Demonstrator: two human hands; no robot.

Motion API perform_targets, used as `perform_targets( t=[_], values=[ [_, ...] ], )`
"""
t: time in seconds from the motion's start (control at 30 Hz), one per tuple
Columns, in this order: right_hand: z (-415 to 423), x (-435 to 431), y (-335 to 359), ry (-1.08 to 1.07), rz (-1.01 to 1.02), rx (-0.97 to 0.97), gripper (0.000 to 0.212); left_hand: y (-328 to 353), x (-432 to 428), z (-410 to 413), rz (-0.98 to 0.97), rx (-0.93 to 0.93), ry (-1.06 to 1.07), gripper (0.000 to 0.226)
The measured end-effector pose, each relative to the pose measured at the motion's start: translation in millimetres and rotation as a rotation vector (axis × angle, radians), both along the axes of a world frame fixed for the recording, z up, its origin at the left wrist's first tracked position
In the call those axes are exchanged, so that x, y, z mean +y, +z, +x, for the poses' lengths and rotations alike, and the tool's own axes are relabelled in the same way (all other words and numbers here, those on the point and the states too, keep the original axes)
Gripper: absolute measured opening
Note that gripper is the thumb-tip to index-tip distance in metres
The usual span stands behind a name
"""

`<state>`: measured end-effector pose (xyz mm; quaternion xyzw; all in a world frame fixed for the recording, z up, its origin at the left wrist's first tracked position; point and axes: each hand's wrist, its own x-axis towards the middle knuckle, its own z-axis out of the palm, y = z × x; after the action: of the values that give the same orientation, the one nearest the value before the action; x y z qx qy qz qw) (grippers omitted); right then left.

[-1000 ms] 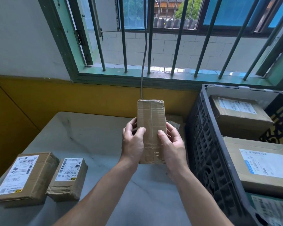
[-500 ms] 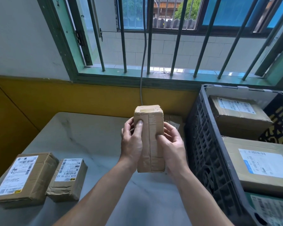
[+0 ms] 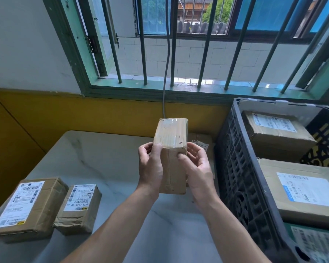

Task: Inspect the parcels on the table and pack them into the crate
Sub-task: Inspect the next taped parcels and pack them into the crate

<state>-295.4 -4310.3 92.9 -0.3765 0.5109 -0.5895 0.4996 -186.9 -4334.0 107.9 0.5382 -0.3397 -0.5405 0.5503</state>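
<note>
A small brown cardboard parcel (image 3: 172,149) is held upright above the middle of the white table (image 3: 106,160), its taped top face tipped toward me. My left hand (image 3: 150,168) grips its left side with the thumb on the front. My right hand (image 3: 198,169) holds its right side, thumb pressed on the front face. The dark plastic crate (image 3: 237,177) stands at the right and holds three labelled parcels (image 3: 273,133), one in the middle (image 3: 302,190) and one partly cut off at the bottom (image 3: 315,243).
Two labelled parcels lie at the table's near left, a larger one (image 3: 27,205) and a smaller one (image 3: 80,205). Another parcel (image 3: 201,141) sits behind the held one, against the crate. A yellow wall and a barred window (image 3: 171,54) close off the far side.
Both hands have turned the parcel, tipping its top end toward me so the taped end face shows. My right hand's fingers have loosened along the right side.
</note>
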Motion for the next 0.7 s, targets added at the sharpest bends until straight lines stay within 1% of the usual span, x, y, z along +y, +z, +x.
perform_targets(
  t=[0.1,0.13,0.23,0.3,0.37,0.4,0.47,0.5,0.53,0.6,0.7],
  values=[
    [1.6,0.5,-0.1,0.011,0.003,-0.027,0.046,0.9,-0.8,0.6,-0.015,-0.010,0.013,0.017],
    [2.4,0.1,0.4,0.011,0.001,-0.020,0.043,0.6,-1.5,1.4,-0.019,-0.009,0.025,0.013],
    [5.5,-2.4,0.0,-0.008,-0.027,0.044,0.034,-4.0,-2.0,1.4,-0.025,-0.011,0.026,0.029],
    [7.3,-5.0,-1.4,-0.029,-0.054,0.108,0.033,-8.0,-1.2,0.5,-0.016,-0.004,0.003,0.040],
    [9.0,-5.5,-2.8,-0.022,-0.067,0.189,0.035,-8.7,1.1,-1.0,0.002,0.001,-0.015,0.040],
    [9.6,-5.0,-3.3,-0.003,-0.072,0.225,0.037,-8.2,2.2,-1.6,0.011,0.004,-0.019,0.049],
    [9.5,-3.2,-4.5,0.029,-0.080,0.280,0.038,-10.3,2.9,-1.8,0.018,0.021,-0.027,0.084],
    [9.4,-2.5,-5.0,0.041,-0.082,0.297,0.040,-11.8,2.7,-1.5,0.009,0.024,-0.027,0.095],
    [9.3,-2.8,-5.8,0.049,-0.090,0.307,0.043,-13.0,2.6,-0.6,-0.001,0.026,-0.028,0.101],
    [8.8,-4.1,-8.3,0.043,-0.100,0.323,0.043,-15.2,1.2,1.6,0.001,0.035,-0.015,0.102],
    [7.4,-3.1,-10.8,0.017,-0.083,0.346,0.038,-16.3,-0.3,3.1,0.041,0.073,0.041,0.096]
  ],
)
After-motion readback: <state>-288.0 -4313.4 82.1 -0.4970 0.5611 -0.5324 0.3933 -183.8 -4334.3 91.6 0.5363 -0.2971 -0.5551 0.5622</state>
